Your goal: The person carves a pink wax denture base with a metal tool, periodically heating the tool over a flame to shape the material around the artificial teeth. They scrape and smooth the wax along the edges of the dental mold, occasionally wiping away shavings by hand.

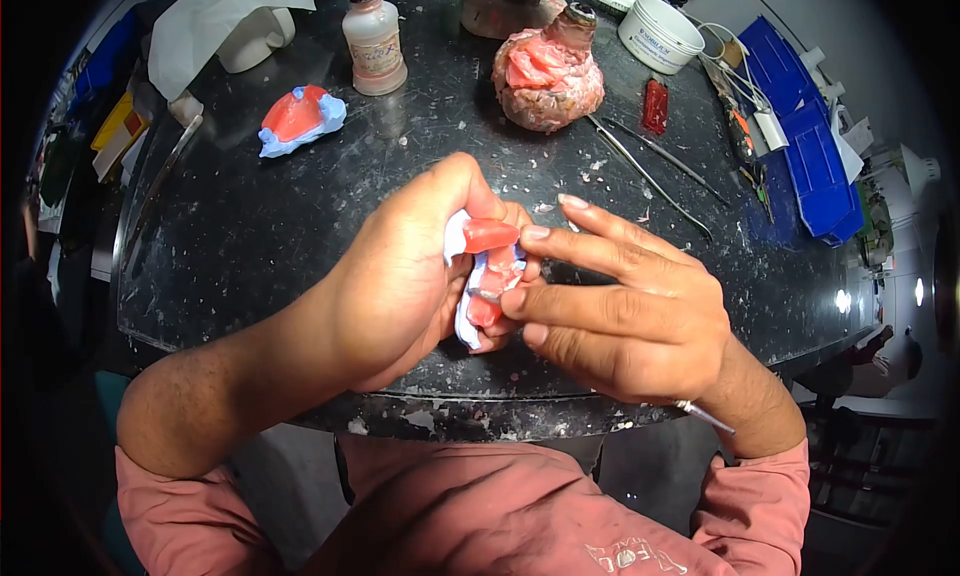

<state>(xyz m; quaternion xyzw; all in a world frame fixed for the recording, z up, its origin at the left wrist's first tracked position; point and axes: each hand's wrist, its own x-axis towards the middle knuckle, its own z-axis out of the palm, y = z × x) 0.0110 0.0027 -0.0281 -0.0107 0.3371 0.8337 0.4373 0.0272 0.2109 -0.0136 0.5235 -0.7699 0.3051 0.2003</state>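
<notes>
My left hand is curled around a white-blue dental cast that carries a rim of red wax, holding it above the near edge of the black table. My right hand comes in from the right, with its fingertips resting on the red wax. A thin metal instrument runs under that palm, and its handle sticks out by the wrist. Its working tip lies against the wax and is mostly hidden by the fingers.
On the table lie a second cast with red wax, a plastic bottle, a wax-crusted burner, a white jar, a red wax stick and long metal tools. Blue trays stand at the right.
</notes>
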